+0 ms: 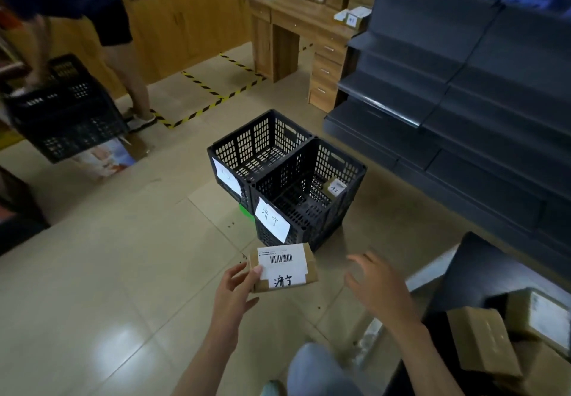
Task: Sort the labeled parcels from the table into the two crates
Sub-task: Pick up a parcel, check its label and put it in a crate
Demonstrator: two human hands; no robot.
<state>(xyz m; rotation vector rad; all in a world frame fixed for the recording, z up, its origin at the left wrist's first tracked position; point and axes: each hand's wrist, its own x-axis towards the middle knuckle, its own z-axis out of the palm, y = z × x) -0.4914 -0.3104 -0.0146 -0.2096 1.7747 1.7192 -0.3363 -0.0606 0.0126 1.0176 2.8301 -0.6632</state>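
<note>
The grey shelving (463, 86) fills your right side. Below it, by your right arm, the dark bench (482, 265) carries brown parcels (482, 340) lying close together. On the tiled floor ahead of you two black crates stand touching: the far crate (256, 136) and the near crate (309, 219), each with a white label on its wall. Your right hand (377, 284) hovers with its fingers spread, holding nothing. Your left hand (234, 290) grips the labelled parcel (284, 267) by its left end, thumb on the white label, in the air just short of the near crate. One small parcel (334, 187) sits in that crate's far right corner.
</note>
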